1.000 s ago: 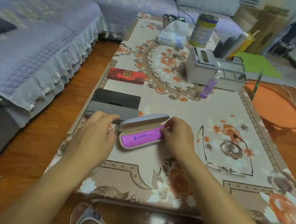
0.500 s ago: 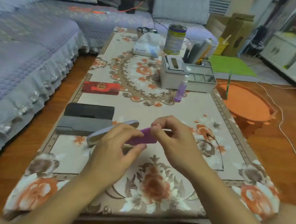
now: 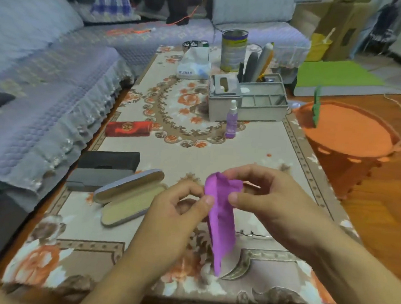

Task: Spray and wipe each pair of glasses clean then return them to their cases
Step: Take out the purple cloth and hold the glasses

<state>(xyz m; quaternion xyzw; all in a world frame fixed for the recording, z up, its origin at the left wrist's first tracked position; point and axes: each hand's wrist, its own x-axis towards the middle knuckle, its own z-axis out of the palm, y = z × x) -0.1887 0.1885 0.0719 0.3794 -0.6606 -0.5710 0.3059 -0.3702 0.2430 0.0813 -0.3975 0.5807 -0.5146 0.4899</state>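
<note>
Purple cloth: held up above the near part of the worktop, hanging down in loose folds. My left hand pinches its upper left edge between thumb and fingers; my right hand pinches the upper right edge the same way. Both sets of fingers are grasping the cloth.

Open glasses case: left of the cloth, lying on the worktop, lid back, beige lining showing, nothing inside that I can see.

Glasses: on the worktop right of the cloth's lower part, mostly hidden under my right hand; only a thin bit of wire frame shows.

Dark case: just beyond the open case, touching or nearly touching its far end.

Red case: farther beyond the dark case, closed.

Spray bottle: upright, well beyond the cloth, just in front of the grey organiser.

Orange basket: on the floor, right of the worktop.
</note>
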